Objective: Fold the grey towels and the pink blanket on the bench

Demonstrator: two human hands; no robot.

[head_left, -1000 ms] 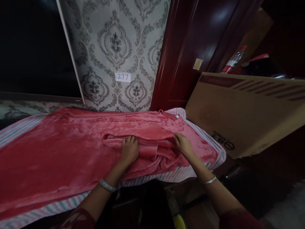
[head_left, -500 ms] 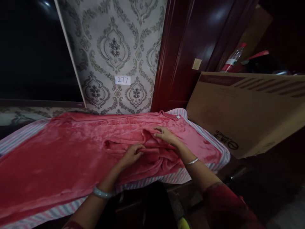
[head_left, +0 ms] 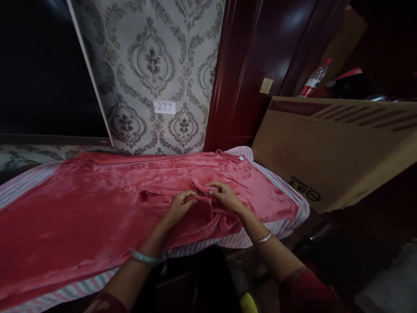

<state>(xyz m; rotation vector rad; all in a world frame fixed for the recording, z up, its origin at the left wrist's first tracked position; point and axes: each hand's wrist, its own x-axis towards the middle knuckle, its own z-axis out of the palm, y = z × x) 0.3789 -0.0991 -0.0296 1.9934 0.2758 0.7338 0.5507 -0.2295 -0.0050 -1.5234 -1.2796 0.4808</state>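
Observation:
A pinkish-red plush blanket (head_left: 97,208) is spread over a striped cloth (head_left: 84,284). Its near right part is gathered into loose folds, and both hands are at these folds. My left hand (head_left: 180,205) pinches a raised edge of the blanket between thumb and fingers. Just to its right, my right hand (head_left: 224,195) grips another fold with thumb and fingertips. A small white tag (head_left: 241,158) shows at the blanket's far right corner.
A large cardboard box (head_left: 335,152) stands against the right end of the striped cloth, with a plastic bottle (head_left: 316,78) behind its top edge. At the far left is a dark screen (head_left: 48,74). A paper marked 277 (head_left: 164,107) is on the patterned wall.
My left hand has raised a blanket edge and moved slightly up. My right hand has come slightly down, and the fold under it lies lower. The view has shifted a little.

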